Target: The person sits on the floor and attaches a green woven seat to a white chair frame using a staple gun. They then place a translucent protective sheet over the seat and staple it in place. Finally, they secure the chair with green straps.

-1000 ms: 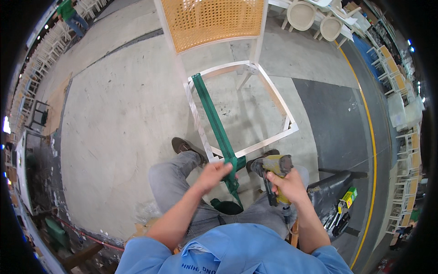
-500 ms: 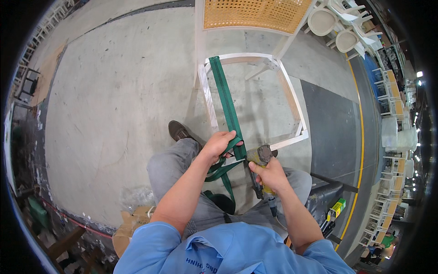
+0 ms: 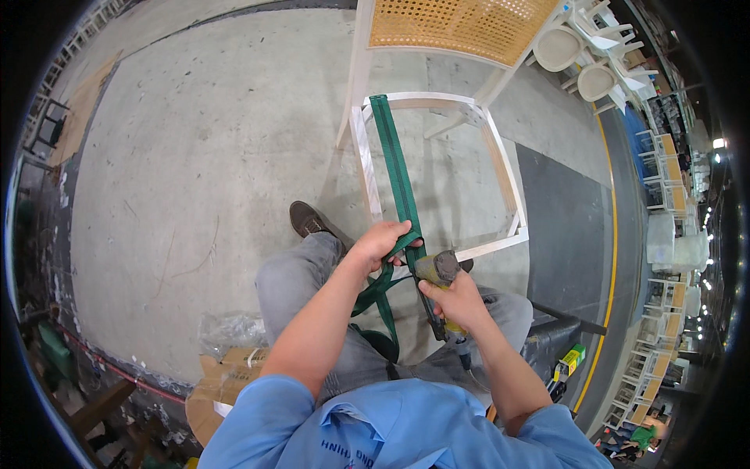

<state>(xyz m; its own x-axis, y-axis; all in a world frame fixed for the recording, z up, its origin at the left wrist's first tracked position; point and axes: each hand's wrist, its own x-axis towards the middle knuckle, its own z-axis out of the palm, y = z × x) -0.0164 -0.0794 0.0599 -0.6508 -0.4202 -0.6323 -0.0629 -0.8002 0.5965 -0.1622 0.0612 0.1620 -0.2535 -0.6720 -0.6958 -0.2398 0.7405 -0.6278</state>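
A pale wooden chair frame point(image 3: 505, 176) with an open seat stands before me. A green webbing strap point(image 3: 396, 164) runs across its seat opening, from the back rail to the front rail. My left hand point(image 3: 383, 242) is closed on the strap near the front rail, thumb on top; the loose length folds back and hangs between my legs. In my right hand point(image 3: 459, 301) is a yellowish staple gun point(image 3: 439, 270), its head at the strap's front end beside my left fingers. The gun hides where strap and rail meet, so contact cannot be seen.
A woven cane backrest point(image 3: 461, 27) rises at the chair's far side. White chairs point(image 3: 558, 48) are stacked at the far right. Cardboard point(image 3: 226, 383) and clear plastic lie at my lower left. A black padded surface point(image 3: 551, 336) with a green-yellow box stands by my right knee.
The staple gun has shifted slightly left, closer over the strap's front end. My left hand keeps its hold on the strap. The chair appears a little further right as the view shifts.
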